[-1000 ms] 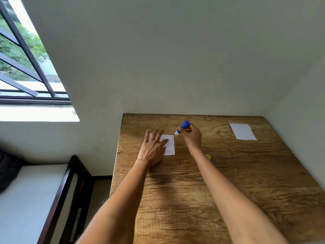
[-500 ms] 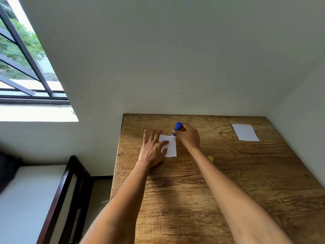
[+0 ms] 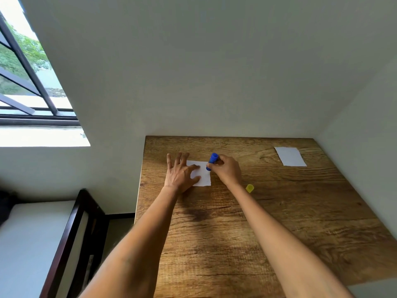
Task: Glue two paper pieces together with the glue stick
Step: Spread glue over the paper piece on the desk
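Observation:
A small white paper piece (image 3: 203, 176) lies on the wooden table (image 3: 268, 222) near its far left. My left hand (image 3: 181, 174) presses flat on the paper's left part, fingers spread. My right hand (image 3: 227, 169) holds a blue glue stick (image 3: 212, 161) tilted, its lower end touching the paper's right edge. A second white paper piece (image 3: 290, 156) lies flat at the far right of the table. The yellow cap (image 3: 249, 188) of the glue stick lies on the table just right of my right wrist.
White walls close the table's far side and right side. The table's left edge (image 3: 139, 190) drops to a gap, with a dark wooden bed frame (image 3: 71, 233) and white mattress beyond. A barred window (image 3: 28, 78) is at the upper left.
My right hand has brought the glue stick down from above the paper's top right corner onto its right edge. My left hand stays on the paper.

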### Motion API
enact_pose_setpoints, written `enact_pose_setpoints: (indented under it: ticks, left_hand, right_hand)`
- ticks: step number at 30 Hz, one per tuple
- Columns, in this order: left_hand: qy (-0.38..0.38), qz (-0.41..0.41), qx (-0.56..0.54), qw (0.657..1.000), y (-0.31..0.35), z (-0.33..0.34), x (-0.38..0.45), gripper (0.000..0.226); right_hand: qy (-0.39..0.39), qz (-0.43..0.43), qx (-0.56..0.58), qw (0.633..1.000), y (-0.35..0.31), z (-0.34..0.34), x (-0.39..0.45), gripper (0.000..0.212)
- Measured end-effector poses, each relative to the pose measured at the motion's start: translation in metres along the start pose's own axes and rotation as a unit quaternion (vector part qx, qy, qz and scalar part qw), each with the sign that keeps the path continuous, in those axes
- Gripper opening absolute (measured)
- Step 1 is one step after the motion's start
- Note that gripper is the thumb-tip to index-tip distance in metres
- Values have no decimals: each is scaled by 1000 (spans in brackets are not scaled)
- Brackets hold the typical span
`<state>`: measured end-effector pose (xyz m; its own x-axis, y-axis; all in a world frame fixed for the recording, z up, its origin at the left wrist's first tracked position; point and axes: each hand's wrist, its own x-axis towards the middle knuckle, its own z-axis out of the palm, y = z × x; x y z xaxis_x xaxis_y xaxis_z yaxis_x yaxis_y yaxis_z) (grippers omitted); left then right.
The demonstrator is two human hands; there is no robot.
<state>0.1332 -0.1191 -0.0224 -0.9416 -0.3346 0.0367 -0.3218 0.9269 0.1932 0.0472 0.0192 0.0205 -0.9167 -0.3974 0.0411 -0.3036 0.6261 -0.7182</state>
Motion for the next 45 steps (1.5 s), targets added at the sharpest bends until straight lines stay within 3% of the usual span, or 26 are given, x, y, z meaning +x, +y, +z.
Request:
enact_pose_setpoints:
  ticks: [12, 20, 24, 26, 29, 32, 38, 45]
  left_hand:
    - [-36, -13, 0, 999, 4, -8, 4, 53]
    - [-34, -42, -7, 999, 14, -20, 4, 46]
    - [36, -60, -96, 993, 36, -36, 14, 31]
    - [61, -89, -247, 963, 56, -49, 27, 29]
    - [39, -122, -518, 846, 88, -67, 48, 23]
    - [16, -114, -617, 779, 110, -69, 68, 24]
    - [18, -96, -634, 767, 127, -35, 103, 29]
    - [30, -194, -671, 715, 131, -6, 129, 26]
  right_hand:
    - [-1, -7, 14, 1000, 14, -5, -26, 25]
    - [103, 51, 228, 967, -7, -30, -21, 13]
    - [90, 70, 271, 956, -7, -43, -10, 11]
    - [83, 67, 261, 960, -6, -47, -1, 14]
    - [34, 54, 250, 966, 1, -52, 17, 24]
    - [-6, 13, 215, 976, 13, -58, 36, 33]
    - [15, -16, 144, 989, 46, -60, 76, 21]
    - [-13, -18, 74, 997, 69, -48, 106, 29]
